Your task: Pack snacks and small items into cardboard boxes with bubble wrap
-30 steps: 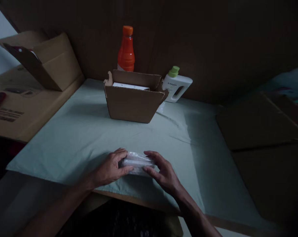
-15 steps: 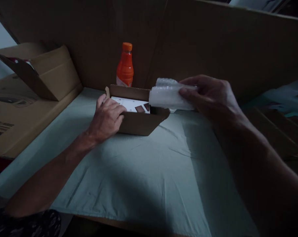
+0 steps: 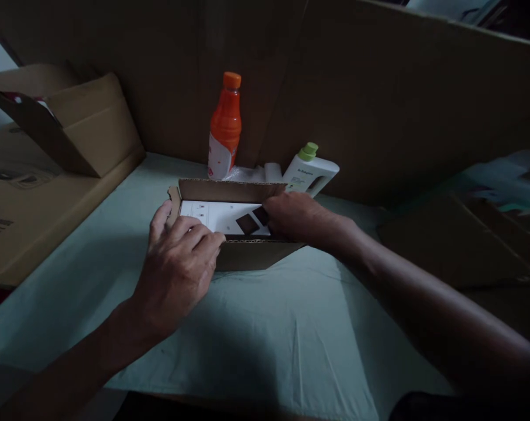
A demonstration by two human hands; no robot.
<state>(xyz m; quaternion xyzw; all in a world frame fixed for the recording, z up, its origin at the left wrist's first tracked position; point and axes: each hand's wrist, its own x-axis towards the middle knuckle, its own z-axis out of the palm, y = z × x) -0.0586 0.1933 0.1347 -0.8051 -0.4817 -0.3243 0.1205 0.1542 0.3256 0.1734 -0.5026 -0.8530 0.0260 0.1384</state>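
Observation:
An open cardboard box [image 3: 247, 255] sits on the cloth, with a flat white box [image 3: 216, 216] inside it, printed with dark squares and small drawings. My left hand [image 3: 179, 263] is closed round the left end of the cardboard box, its fingers over the near wall. Inside the right end, beside the white box, my right hand [image 3: 291, 215] is curled with its fingertips out of sight, so what it grips is hidden. Behind the cardboard box lies the bubble wrap [image 3: 246, 174], partly covered by the far wall.
An orange-red bottle [image 3: 227, 120] and a white jug with a green cap [image 3: 315, 172] stand behind the box. Cardboard boxes [image 3: 93, 131] flank the left side, and more cardboard [image 3: 462, 240] is at right. A tall cardboard panel [image 3: 357, 88] closes off the back.
My right hand has let go of the bubble wrap, which now lies behind the box, and has moved left and down into the box. The cardboard box appears nearer.

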